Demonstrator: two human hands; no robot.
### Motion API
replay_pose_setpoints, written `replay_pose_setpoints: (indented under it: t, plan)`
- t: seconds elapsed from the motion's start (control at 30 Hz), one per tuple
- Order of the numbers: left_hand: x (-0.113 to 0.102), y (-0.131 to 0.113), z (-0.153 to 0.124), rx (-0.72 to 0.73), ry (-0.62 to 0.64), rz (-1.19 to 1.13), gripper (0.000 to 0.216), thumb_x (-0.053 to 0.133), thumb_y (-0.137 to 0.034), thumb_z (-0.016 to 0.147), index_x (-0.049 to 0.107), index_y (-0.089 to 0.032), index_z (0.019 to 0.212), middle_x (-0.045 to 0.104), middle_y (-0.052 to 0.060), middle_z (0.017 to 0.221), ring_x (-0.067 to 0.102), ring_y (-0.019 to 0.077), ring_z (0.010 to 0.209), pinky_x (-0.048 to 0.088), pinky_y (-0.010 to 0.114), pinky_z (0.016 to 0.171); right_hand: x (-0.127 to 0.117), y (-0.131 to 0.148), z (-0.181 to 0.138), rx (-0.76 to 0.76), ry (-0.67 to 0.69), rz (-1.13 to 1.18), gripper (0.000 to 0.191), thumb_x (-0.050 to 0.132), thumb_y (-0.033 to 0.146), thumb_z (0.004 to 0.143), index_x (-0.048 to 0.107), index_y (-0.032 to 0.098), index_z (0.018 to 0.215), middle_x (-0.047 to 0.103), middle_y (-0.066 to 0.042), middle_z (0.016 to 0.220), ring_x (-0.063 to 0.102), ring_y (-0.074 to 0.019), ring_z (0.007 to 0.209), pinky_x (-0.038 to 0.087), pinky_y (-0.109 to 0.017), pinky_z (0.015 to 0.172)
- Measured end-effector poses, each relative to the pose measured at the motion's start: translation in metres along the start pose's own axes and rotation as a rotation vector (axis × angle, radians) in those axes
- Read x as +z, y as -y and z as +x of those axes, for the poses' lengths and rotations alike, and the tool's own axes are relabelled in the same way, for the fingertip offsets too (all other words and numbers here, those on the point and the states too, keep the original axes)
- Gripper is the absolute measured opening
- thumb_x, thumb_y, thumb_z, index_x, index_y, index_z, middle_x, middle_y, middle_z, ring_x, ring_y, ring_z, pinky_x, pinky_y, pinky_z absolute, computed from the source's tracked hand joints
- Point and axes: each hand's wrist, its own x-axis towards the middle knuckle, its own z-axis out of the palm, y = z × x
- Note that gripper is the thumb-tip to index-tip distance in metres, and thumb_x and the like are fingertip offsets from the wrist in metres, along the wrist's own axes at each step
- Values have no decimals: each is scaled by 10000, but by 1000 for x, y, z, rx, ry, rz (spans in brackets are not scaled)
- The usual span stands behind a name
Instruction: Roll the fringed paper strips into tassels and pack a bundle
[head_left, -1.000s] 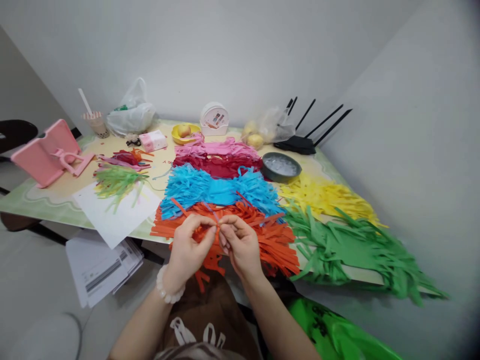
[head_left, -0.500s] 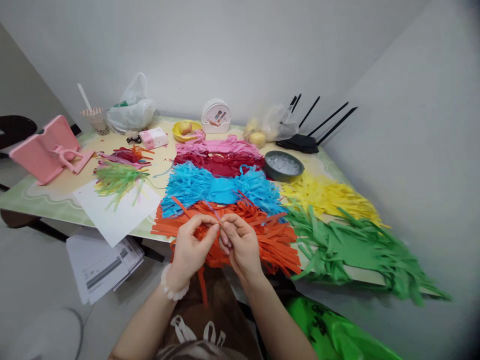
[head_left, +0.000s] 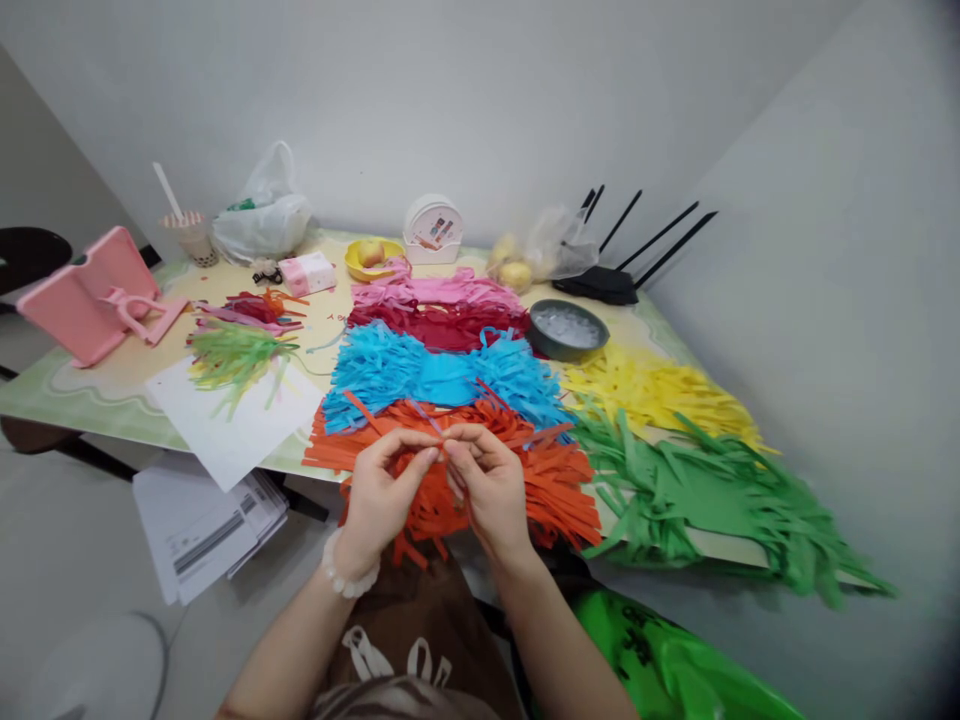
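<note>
Both left hand and right hand are pinching thumb-to-finger on a thin purple strip, just below frame centre, over orange fringe; blue fringe is lying mid-frame, green fringe hanging lower right.

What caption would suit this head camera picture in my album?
Left hand and right hand pinch a thin strip above orange fringe, blue fringe beyond.
</note>
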Motion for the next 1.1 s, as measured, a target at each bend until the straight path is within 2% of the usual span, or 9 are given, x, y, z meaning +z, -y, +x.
replay_pose_setpoints:
  t: [0.13,0.23,0.3,0.47,0.67,0.73,0.87,1.0,1.1]
  plan:
    - [2,4,-3,65,-83,52,40,678,-207,855,702,-175,853,714,30,843,668,147,814,518,235,786,0,6,1,23,39,-13,215,747,368,819,675,174,878,494,82,512,325,-25,373,242,-158,370]
    - [5,5,-4,84,-126,-7,29,690,-200,844,667,-182,841,690,11,827,663,133,810,522,219,776,-2,13,3,66,105,-28,212,760,360,806,670,175,860,421,101,477,308,-31,375,237,-164,372]
    - [7,3,-3,49,-104,-76,72,710,-204,825,643,-178,821,675,5,801,666,131,782,529,215,746,-4,15,4,83,114,-21,221,763,368,799,666,176,846,436,94,491,298,-31,376,229,-169,369]
    - [8,-3,-2,20,-41,-136,61,708,-190,818,651,-167,822,680,17,810,668,132,788,531,217,749,-2,15,4,72,38,28,233,780,373,774,665,180,835,434,93,489,280,-29,384,217,-163,375]
    - [6,-6,3,-54,70,-314,141,738,-245,795,618,-170,790,660,1,757,662,125,704,532,216,677,2,15,4,140,57,97,283,809,408,719,654,181,786,563,51,556,279,-22,376,207,-165,355]
    - [6,-4,2,-14,50,-261,117,722,-235,812,623,-174,798,662,5,773,657,127,730,525,216,690,-1,18,4,124,74,54,253,797,388,742,666,180,802,540,58,543,302,-28,385,223,-169,370]
    - [5,2,-3,145,-11,-11,27,691,-190,850,664,-184,847,690,19,836,653,132,814,506,223,780,-12,24,6,156,169,-19,243,793,379,749,685,170,809,437,89,462,289,-36,379,205,-181,384]
    - [4,3,-5,85,35,-12,174,730,-198,814,680,-190,981,724,47,973,676,166,928,517,251,856,-15,27,7,124,123,-70,251,782,391,759,673,167,796,417,91,464,270,-39,393,194,-191,396]
    - [3,0,-3,29,30,1,96,706,-212,828,705,-175,917,735,54,915,685,174,877,528,261,819,-11,26,4,91,83,-114,243,764,392,776,668,173,822,409,90,492,279,-49,413,196,-195,399]
